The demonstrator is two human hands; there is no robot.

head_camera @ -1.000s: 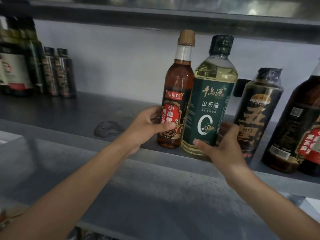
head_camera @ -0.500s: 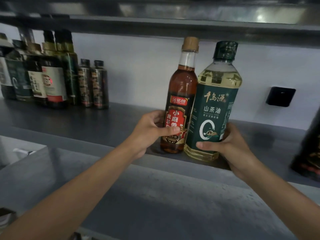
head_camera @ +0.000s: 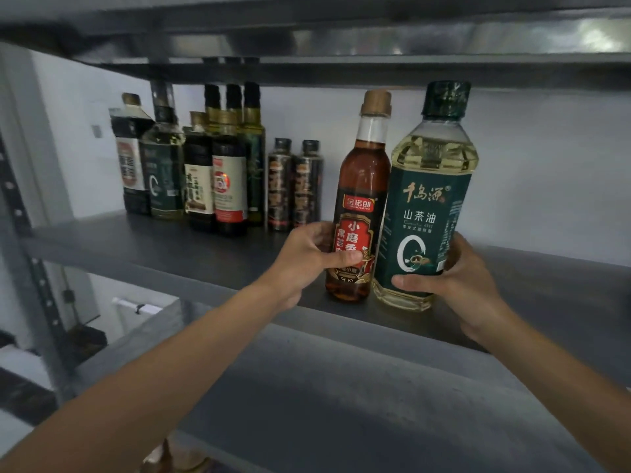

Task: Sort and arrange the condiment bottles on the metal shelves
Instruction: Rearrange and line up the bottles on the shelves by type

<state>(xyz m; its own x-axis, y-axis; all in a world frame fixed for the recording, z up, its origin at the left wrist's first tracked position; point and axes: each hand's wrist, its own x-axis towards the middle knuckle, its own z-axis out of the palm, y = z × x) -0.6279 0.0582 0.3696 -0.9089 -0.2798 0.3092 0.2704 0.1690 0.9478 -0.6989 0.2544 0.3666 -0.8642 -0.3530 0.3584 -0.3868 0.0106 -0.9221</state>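
The left hand grips the sesame oil bottle at the lower part of its label. The thumb lies across the front and the other fingers curl round the back. This brown bottle with a tan cap is upright and touches the left side of the camellia oil bottle. The right hand holds the camellia oil bottle low down, with the thumb across the front near the base and the fingers curled round its right side. The camellia oil bottle is upright at the front edge of the metal shelf. To its left and further back, two small dark bottles stand side by side. Still further left of it, a tight group of taller bottles stands near the wall.
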